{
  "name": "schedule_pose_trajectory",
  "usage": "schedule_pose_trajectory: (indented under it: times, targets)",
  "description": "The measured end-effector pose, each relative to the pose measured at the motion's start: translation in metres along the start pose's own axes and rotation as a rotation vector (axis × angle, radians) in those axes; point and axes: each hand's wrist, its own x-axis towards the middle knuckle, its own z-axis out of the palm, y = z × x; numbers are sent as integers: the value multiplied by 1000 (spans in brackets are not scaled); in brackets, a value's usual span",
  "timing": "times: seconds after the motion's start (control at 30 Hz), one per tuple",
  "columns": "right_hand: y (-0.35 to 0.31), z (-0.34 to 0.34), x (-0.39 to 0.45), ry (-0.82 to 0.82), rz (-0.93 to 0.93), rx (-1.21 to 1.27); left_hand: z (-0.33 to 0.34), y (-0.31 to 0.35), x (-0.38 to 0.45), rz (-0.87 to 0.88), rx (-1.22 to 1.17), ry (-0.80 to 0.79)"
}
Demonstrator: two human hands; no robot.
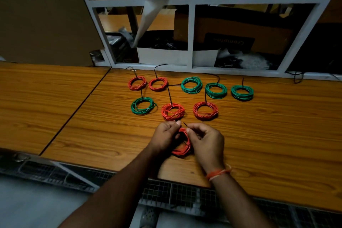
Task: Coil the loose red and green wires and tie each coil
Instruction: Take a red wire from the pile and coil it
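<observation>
A red wire coil [183, 144] stands between my hands just above the wooden table [259, 135]. My left hand [164, 136] grips its top left side. My right hand [206, 139] pinches a thin black tie [185, 124] at the coil's top. Beyond my hands lie several tied coils in two rows, each with a black tie sticking out. The near row holds a green coil [143, 106] and two red coils [173, 111] [205, 110]. The far row holds two red coils [137, 83] [158, 84] and three green coils [191, 85] [216, 90] [242, 92].
A white-framed shelf unit [191, 24] with boxes and bags stands at the table's back edge. A spare black tie [297, 77] lies at the far right. A brown panel [42, 15] rises at the left. A wire mesh tray [166, 192] runs along the table's near edge.
</observation>
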Motion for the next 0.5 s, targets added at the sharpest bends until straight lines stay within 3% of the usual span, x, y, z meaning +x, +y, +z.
schedule_pose_trajectory:
  times: [0.3, 0.5]
  targets:
    - [4, 6, 16, 10, -322, -283, -6, -4, 5, -10, 47, -51]
    - [12, 10, 29, 4, -365, -309, -8, -8, 8, -2, 70, -55]
